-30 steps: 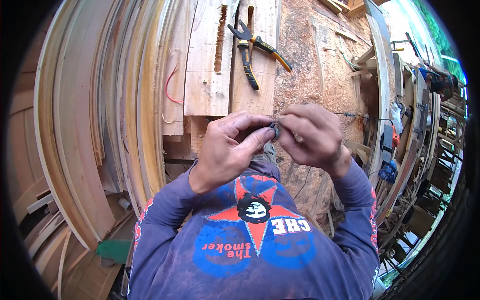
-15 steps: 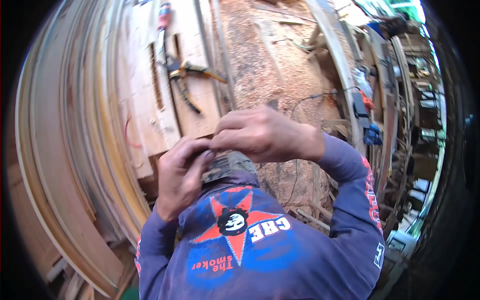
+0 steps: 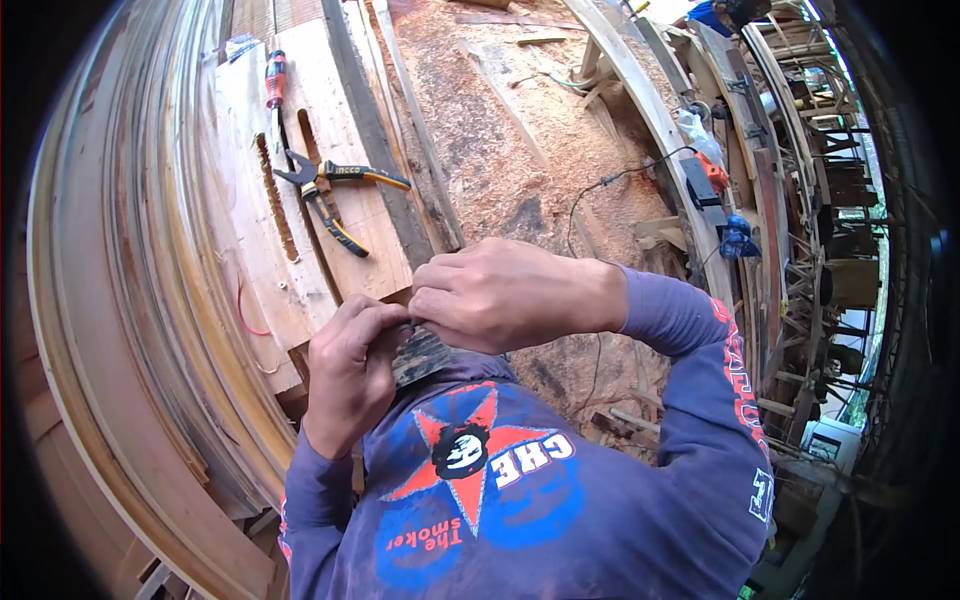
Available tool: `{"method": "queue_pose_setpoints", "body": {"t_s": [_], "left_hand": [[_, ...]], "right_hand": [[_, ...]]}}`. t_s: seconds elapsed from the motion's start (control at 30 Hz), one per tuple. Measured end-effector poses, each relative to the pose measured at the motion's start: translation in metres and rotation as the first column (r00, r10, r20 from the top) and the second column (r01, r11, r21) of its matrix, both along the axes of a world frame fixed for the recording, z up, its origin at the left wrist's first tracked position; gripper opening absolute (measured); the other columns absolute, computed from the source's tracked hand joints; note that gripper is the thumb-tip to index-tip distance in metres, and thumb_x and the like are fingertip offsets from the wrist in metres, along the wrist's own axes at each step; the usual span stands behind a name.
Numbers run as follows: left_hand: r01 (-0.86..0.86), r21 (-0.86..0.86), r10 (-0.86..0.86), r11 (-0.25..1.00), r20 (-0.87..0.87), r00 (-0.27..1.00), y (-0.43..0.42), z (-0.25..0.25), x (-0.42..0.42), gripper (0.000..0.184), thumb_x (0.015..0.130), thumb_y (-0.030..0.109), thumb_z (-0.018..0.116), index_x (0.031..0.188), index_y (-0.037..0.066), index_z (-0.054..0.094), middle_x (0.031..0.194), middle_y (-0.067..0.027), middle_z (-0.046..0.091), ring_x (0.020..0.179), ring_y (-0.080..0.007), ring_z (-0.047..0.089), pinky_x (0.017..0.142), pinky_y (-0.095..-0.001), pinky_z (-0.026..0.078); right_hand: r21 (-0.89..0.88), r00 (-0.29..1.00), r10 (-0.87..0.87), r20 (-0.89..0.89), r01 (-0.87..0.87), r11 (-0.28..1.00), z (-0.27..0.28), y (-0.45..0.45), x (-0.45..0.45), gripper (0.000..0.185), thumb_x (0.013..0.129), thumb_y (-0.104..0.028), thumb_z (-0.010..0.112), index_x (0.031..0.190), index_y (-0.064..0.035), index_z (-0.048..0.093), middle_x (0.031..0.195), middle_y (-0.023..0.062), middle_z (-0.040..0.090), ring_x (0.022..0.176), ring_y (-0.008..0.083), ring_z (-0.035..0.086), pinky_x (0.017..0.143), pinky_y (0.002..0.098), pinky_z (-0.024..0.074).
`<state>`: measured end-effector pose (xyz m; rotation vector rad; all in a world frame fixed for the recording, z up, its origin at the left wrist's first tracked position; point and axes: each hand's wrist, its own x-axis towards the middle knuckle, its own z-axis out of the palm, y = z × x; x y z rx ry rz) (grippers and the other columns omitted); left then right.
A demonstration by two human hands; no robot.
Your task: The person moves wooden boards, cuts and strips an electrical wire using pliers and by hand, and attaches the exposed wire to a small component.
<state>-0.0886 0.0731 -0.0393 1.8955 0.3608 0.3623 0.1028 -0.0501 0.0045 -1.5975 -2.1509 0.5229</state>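
Observation:
My left hand (image 3: 352, 365) is closed in front of my waist, fingertips pinched together. Against it my right hand (image 3: 500, 300) is also closed, its fingertips meeting those of the left. Whatever small thing lies between them is hidden by the fingers. Beyond my hands, yellow and black pliers (image 3: 330, 175) lie with their handles spread on a slotted wooden board (image 3: 355, 235). A screwdriver with a red and black handle (image 3: 276, 82) lies past the pliers, its shaft pointing toward them. A thin red wire (image 3: 243, 310) rests on the wood left of the slots.
Long curved boards (image 3: 130, 300) are stacked along the left. Sawdust (image 3: 470, 120) covers the ground ahead and to the right. An orange and dark power tool (image 3: 706, 180) with a cable sits on a plank at the right. A blue item (image 3: 737, 238) is beside it.
The view has swung, so the pliers and boards appear farther left, and the screwdriver has come into view. My hands stay together; my right hand has turned, its back now covering its fingertips.

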Motion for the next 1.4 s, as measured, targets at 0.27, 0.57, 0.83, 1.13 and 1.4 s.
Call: {"method": "queue_pose_setpoints", "body": {"t_s": [0.27,0.57,0.83,1.13,1.4], "left_hand": [[0.074,-0.078,-0.075,0.994,-0.005,0.997,0.001,0.003,-0.004,0.022,0.078,-0.009,0.064,0.098,-0.001,0.07,0.084,-0.0139,0.065,0.077,-0.03,0.066,0.07,-0.0365,0.051],[0.158,-0.409,-0.135,0.899,0.084,0.987,0.006,-0.01,-0.009,0.012,0.088,-0.01,0.065,0.096,-0.001,0.069,0.085,-0.0029,0.058,0.069,-0.0086,0.058,0.061,-0.0239,0.048],[0.002,-0.452,0.038,0.892,0.079,0.996,0.007,-0.013,-0.01,0.011,0.092,-0.008,0.065,0.1,-0.003,0.07,0.088,-0.0041,0.061,0.071,-0.0086,0.06,0.062,-0.0234,0.049],[-0.186,-0.27,0.228,0.945,0.136,0.964,-0.006,-0.008,-0.008,0.022,0.084,-0.015,0.065,0.1,-0.001,0.072,0.087,-0.009,0.065,0.076,-0.0155,0.066,0.065,-0.0281,0.053],[-0.177,-0.172,0.21,0.969,0.195,0.958,-0.006,-0.005,-0.01,0.017,0.091,-0.011,0.062,0.103,-0.003,0.07,0.092,-0.0065,0.063,0.073,-0.0097,0.061,0.063,-0.0232,0.051]], "right_hand": [[0.055,1.0,0.011,0.001,-0.011,0.998,0.0,0.001,-0.011,0.017,0.079,-0.014,0.067,0.089,-0.0031,0.059,0.083,0.0103,0.06,0.076,0.0279,0.065,0.063,0.0388,0.0548],[0.121,0.993,-0.044,-0.105,0.057,0.991,-0.011,0.003,-0.003,0.018,0.073,-0.005,0.065,0.086,-0.0043,0.053,0.078,0.0081,0.05,0.066,0.0258,0.058,0.058,0.038,0.0523],[0.117,0.875,-0.292,-0.386,0.361,0.925,-0.022,-0.02,-0.025,0.023,0.079,0.003,0.074,0.1,-0.0011,0.065,0.089,0.0111,0.066,0.069,0.019,0.066,0.055,0.0284,0.0518],[0.233,0.805,-0.411,-0.428,0.538,0.81,-0.03,-0.01,-0.053,0.024,0.079,0.0,0.079,0.1,0.0016,0.067,0.093,0.0139,0.068,0.072,0.021,0.068,0.058,0.0312,0.0566],[0.016,0.737,-0.436,-0.517,0.517,0.856,-0.015,-0.007,-0.046,0.023,0.08,0.002,0.075,0.101,0.0014,0.067,0.094,0.0156,0.069,0.074,0.024,0.07,0.06,0.0333,0.0576]]}}
